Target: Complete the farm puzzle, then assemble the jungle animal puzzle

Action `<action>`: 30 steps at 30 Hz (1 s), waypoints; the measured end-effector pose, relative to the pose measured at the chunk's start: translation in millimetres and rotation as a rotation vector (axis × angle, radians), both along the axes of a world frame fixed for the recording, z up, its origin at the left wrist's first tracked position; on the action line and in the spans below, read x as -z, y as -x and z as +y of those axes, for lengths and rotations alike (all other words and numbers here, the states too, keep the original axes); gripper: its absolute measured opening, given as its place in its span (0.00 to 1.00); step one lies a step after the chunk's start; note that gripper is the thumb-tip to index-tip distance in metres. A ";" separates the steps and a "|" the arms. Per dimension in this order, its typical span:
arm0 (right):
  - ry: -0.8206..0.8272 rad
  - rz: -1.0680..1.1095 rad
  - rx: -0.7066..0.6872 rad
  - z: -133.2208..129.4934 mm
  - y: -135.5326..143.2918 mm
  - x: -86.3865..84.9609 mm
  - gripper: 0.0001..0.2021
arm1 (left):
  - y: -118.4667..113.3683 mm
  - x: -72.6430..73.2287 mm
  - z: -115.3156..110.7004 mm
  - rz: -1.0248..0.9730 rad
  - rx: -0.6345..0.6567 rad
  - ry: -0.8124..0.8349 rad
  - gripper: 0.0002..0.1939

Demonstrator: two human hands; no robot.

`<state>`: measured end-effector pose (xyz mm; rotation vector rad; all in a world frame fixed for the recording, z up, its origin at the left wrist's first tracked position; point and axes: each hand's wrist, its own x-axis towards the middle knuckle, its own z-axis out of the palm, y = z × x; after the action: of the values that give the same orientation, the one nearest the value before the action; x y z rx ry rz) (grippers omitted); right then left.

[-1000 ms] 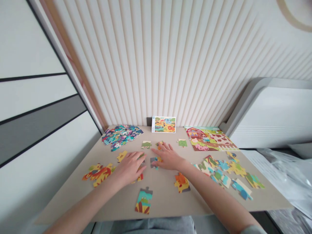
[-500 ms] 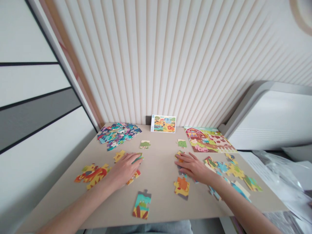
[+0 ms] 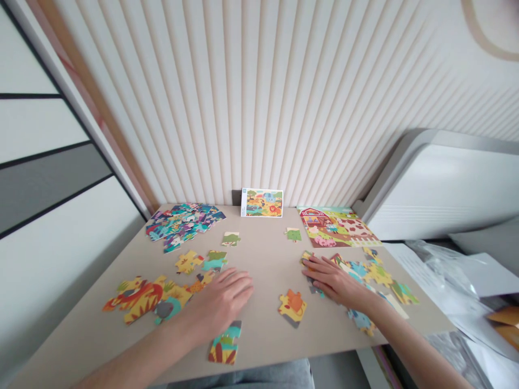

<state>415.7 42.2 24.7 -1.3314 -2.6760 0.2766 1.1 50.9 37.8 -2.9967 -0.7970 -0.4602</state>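
Observation:
My left hand [image 3: 225, 299] is over the table left of centre, fingers stretched out and slightly bent, with nothing visible in it. Just beyond its fingers lies a green and teal puzzle piece [image 3: 214, 260]. Below the palm, partly covered, is a crocodile piece [image 3: 224, 347]. Joined tiger pieces [image 3: 148, 299] are left of the forearm. My right hand [image 3: 333, 278] rests flat, fingers spread, on a small group of pieces [image 3: 307, 257] that it mostly covers. Between the hands lies an orange and yellow piece [image 3: 292, 307].
A picture card [image 3: 262, 203] leans against the ribbed wall. Two tree pieces [image 3: 231, 239] lie in front of it. At back left is a heap of purple-teal pieces [image 3: 182, 222]; at back right, an assembled farm puzzle [image 3: 338, 228]. More loose pieces [image 3: 379, 274] surround my right forearm.
My right hand has slid right, and the pieces under it have shifted with it. My left hand has drawn back toward me and right, uncovering the green and teal piece. The view has shifted slightly.

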 end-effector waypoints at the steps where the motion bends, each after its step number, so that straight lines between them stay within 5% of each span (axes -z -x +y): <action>1: -0.020 0.000 0.021 -3.8 -1.4 -0.9 0.23 | -9.5 -2.1 -6.8 -0.001 0.038 0.010 0.17; 6: -0.180 -0.045 0.266 -45.2 -8.2 1.4 0.26 | -43.3 0.4 -24.1 0.017 0.173 0.059 0.22; 12: -0.177 -0.086 0.555 -99.1 -36.4 35.1 0.29 | -61.1 5.9 -30.0 0.057 0.244 0.122 0.24; 16: -0.106 -0.053 0.552 -99.0 -54.9 42.6 0.28 | -74.1 9.5 -36.6 0.061 0.219 0.151 0.25; 20: -0.192 -0.039 0.512 -79.4 -41.0 26.4 0.27 | -81.3 9.9 -45.1 0.072 0.210 0.102 0.29; 26: -0.123 -0.002 0.288 -38.4 25.0 1.2 0.28 | -42.8 4.9 -59.9 0.104 0.097 -0.008 0.26; 30: -0.018 -0.004 0.242 -29.8 26.5 2.7 0.27 | 7.5 18.5 -68.6 0.103 -0.035 -0.040 0.24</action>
<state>389.1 12.4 22.0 -1.6307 -2.4799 0.2201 -6.4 -17.7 19.4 -2.9361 -0.8208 -0.3137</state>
